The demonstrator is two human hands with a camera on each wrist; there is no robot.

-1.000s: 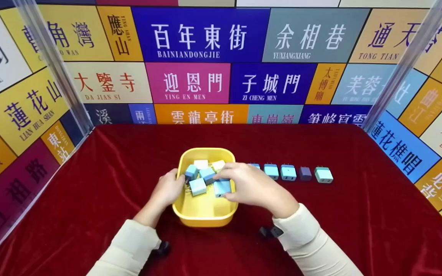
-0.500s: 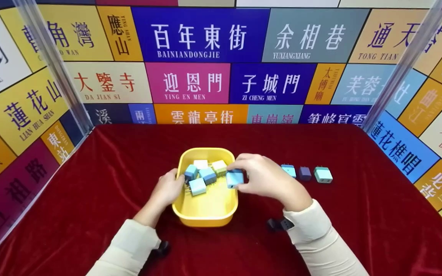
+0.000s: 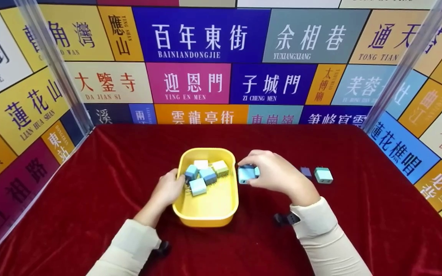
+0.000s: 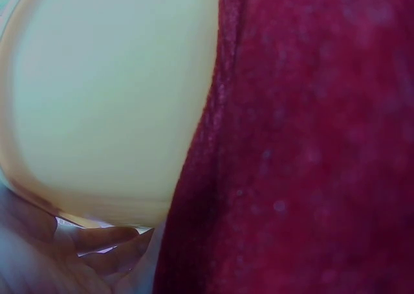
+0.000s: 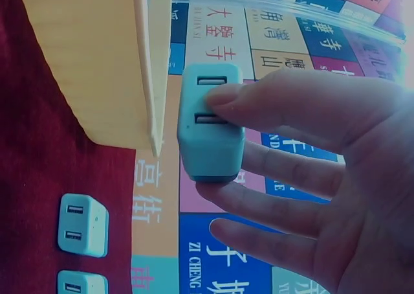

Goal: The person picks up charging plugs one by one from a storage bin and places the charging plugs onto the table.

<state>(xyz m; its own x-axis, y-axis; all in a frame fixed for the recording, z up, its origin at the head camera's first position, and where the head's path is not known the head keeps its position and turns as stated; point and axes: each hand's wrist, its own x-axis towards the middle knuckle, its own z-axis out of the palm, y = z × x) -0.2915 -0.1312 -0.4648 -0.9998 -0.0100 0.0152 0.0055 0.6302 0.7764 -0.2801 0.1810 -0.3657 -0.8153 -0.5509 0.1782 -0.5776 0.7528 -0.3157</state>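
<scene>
My left hand (image 3: 170,186): gripping yellow bin (image 3: 205,222), left side. My right hand (image 3: 272,171): pinching dual-port USB charger (image 5: 210,148), right of bin.

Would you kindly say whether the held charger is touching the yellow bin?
Apart: the right wrist view shows patterned wall between the held charger and the yellow bin.

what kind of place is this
Probably a staged booth or recording set, not an ordinary room: a red velvety cloth, colourful printed sign panels around it, and see-through strips at the corners.
</scene>
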